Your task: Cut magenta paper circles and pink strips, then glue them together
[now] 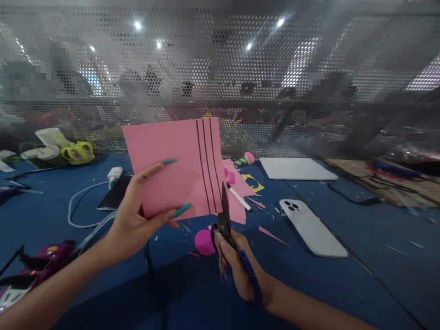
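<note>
My left hand [137, 215] grips a sheet of pink paper [168, 146] by its left and lower part, holding it up above the table. Three dark lines run down the paper near its right edge. In my right hand [244, 266] is a pair of scissors [225, 215] with dark blue handles, blades pointing up. The blades meet the paper's lower right corner; whether they are parted there I cannot tell. Below the paper, beside the scissors, lies a magenta paper circle [205, 242]. Behind it are pink paper scraps [236, 206] and a white marker [240, 198].
A white phone [312, 228] lies right on the blue table [192, 293], with a white sheet [297, 168] behind. To the left are a black phone [116, 192], a charger [115, 173] with cable and a purple device [44, 261]. A perforated metal panel [220, 59] rises at the back.
</note>
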The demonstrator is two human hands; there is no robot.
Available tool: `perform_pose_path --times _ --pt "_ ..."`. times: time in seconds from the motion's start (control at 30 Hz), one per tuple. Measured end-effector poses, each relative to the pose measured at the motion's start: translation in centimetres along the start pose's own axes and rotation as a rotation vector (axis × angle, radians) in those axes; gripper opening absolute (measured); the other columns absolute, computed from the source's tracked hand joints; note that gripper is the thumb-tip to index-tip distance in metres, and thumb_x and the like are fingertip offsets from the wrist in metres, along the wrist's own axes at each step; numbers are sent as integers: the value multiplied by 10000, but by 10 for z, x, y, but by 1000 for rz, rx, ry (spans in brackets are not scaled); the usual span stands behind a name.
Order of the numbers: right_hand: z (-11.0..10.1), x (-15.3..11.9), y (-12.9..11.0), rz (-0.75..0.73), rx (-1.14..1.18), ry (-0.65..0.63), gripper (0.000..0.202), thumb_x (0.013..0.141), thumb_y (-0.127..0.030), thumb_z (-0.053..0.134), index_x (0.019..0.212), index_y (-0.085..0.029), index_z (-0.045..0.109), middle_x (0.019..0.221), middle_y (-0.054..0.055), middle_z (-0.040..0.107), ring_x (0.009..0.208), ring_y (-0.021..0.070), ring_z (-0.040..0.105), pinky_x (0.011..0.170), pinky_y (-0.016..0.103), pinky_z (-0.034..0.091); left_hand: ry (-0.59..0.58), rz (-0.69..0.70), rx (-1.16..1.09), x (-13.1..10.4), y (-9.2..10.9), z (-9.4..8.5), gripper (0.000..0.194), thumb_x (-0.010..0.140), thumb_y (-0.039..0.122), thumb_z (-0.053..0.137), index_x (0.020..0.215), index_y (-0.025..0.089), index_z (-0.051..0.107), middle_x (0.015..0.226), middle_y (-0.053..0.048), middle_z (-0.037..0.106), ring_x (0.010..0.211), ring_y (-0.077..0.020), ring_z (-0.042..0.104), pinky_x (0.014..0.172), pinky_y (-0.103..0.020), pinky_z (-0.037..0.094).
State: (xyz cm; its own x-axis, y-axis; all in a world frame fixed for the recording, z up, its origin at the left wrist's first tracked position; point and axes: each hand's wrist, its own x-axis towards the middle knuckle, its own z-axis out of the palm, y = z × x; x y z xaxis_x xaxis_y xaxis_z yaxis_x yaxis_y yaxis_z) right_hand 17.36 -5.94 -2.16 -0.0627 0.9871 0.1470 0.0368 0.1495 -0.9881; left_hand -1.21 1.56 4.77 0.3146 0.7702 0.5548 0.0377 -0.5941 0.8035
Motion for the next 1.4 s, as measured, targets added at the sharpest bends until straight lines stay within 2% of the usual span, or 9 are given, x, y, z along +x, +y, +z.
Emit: perform_pose_path --times 0.13,0.3,0.57,0.77,0.97,1.2,1.4 --pt "1 0 1 13 6 12 354 887 -524 392 719 -214 414 517 -83 352 382 71 349 360 197 328 3 -1 9 0 0 0 642 699 147 715 1241 362 447 1438 -71 295 715 -173 691 451 -270 627" --pt "1 0 -1 88 8 13 374 879 -559 375 748 -211 419 490 -91 337 360 70 344 342 188 324 -11 -10 -4 0 2 1 606 727 156 690 1233 388 450 1432 -13 317 771 -193 694 470 -254 631" --pt "1 1 -1 103 4 28 408 849 -604 384 717 -219 401 481 -91 322 352 72 347 329 188 326 -15 -1 -26 1 1 1 635 709 117 701 1227 389 453 1407 -55 311 769 -182 689 463 -262 629" --pt "1 3 -3 90 -6 21 427 833 -631 383 719 -220 405 484 -90 330 343 72 347 324 193 328 -1 -2 -27 -1 1 1 630 715 121 697 1231 386 453 1390 -55 365 766 -178 688 463 -257 628" --pt "4 3 -7 167 21 78 463 767 -682 434 688 -228 388 471 -92 303 353 70 311 314 191 314 -19 -10 -24 -1 2 1 622 719 148 698 1233 393 446 1429 -37 341 767 -198 691 461 -290 634" --pt "2 1 -1 111 24 27 412 839 -618 392 726 -222 398 482 -92 311 348 69 321 323 190 323 9 12 49 -4 1 2 614 737 180 692 1257 372 428 1419 -67 363 745 -185 688 452 -281 626" --pt "1 1 1 102 28 18 424 835 -633 384 755 -217 405 495 -99 305 337 57 311 315 180 315 17 55 113 -3 0 3 628 746 181 685 1274 371 405 1397 -71 361 741 -176 684 425 -277 615"
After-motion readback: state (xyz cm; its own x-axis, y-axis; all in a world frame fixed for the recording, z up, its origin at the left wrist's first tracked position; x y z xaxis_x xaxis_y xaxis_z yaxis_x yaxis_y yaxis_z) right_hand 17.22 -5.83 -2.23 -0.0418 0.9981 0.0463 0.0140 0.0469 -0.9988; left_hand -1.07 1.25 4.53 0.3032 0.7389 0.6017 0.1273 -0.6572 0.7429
